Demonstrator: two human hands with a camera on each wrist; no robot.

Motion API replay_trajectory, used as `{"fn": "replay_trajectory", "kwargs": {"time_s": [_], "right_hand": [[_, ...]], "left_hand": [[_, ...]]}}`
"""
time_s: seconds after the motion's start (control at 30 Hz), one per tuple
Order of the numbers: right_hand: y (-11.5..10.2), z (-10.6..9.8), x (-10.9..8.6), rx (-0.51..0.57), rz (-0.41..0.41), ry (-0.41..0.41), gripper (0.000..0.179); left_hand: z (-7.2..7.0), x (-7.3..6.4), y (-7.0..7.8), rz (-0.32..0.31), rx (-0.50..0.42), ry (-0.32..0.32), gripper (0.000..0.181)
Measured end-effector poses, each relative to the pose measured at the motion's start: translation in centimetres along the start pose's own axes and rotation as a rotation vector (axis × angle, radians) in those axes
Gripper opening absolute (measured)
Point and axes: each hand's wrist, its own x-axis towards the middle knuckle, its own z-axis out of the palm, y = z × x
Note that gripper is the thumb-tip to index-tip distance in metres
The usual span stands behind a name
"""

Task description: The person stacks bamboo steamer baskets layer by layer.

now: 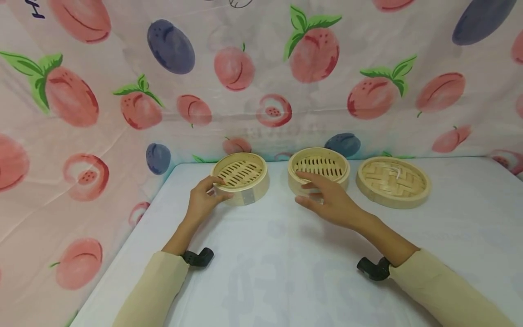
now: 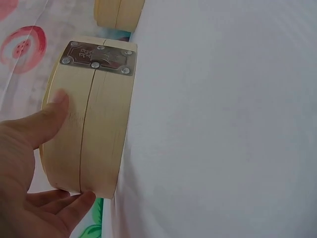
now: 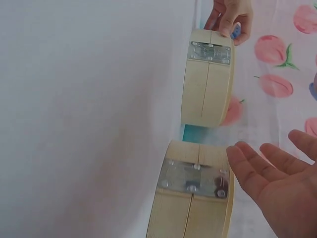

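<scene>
At the left of the head view, my left hand (image 1: 201, 200) holds a round bamboo steamer basket (image 1: 250, 195) by its near left side. The left wrist view shows the thumb (image 2: 60, 99) against its outer wall and the other fingers round the side, with a metal plate (image 2: 99, 58) on the wall. My right hand (image 1: 333, 200) is over the near side of a second bamboo steamer basket (image 1: 345, 179), fingers extended and spread. In the right wrist view, its fingertips (image 3: 233, 151) are close by that basket's rim. Both baskets have slatted bottoms.
A woven bamboo steamer lid (image 1: 392, 179) with a small pale loop on top lies right of the baskets. All stand near the back edge of a table with a white cloth (image 1: 261, 272). Behind and to the left hangs a fruit-print curtain (image 1: 261, 54).
</scene>
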Motion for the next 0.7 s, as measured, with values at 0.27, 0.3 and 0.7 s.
{"fn": "replay_trajectory", "kwargs": {"time_s": [0.27,0.3,0.7], "right_hand": [[-0.5,1.3,1.4,0.002,0.046,-0.043,0.067],[-0.5,1.4,1.5,0.004,0.044,-0.043,0.067],[-0.5,2.5,3.1,0.029,0.037,-0.047,0.068]], "left_hand": [[0.3,-0.2,0.4,0.002,-0.025,0.054,0.035],[0.3,-0.2,0.4,0.007,-0.022,0.058,0.035],[0.0,-1.2,1.5,0.100,-0.075,0.081,0.032]]}}
